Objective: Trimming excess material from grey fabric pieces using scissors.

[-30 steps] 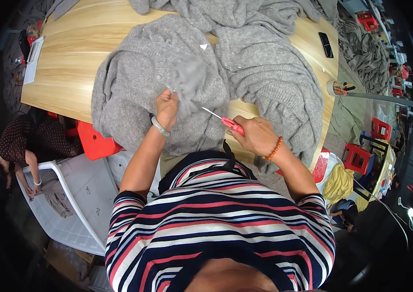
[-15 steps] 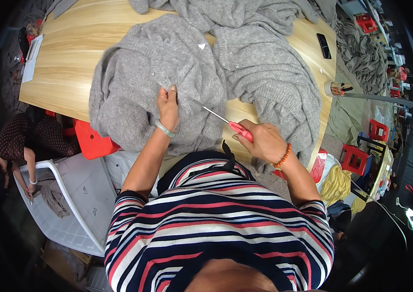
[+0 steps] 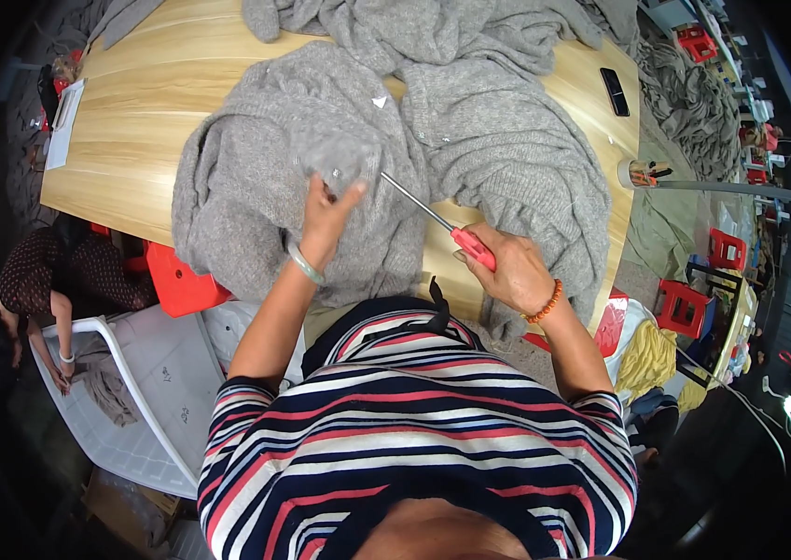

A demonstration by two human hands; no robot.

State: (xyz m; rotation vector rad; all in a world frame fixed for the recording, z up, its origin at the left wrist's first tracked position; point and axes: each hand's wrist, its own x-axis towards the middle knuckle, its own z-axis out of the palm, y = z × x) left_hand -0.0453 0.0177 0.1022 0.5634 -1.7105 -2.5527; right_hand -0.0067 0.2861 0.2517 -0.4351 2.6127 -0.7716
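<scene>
From my remote seat I'd tag this as a garment workshop, knitwear by the look of it: grey knit garments (image 3: 256, 140) lie heaped on a big wood-topped table (image 3: 144, 112), and more grey cloth (image 3: 692, 105) is piled beyond its right side. I also get a red-handled tool (image 3: 475, 247) with a thin metal shaft held over the table, a cup of tools (image 3: 639, 174) at its right edge (contents too small for me to sort out), and a co-worker (image 3: 34, 273) bent over a pale plastic tub (image 3: 167, 359) with grey fabric (image 3: 108, 390) in it. Red plastic stools (image 3: 683, 306) and a bundle of yellow cloth (image 3: 647, 359) sit around the floor.
</scene>
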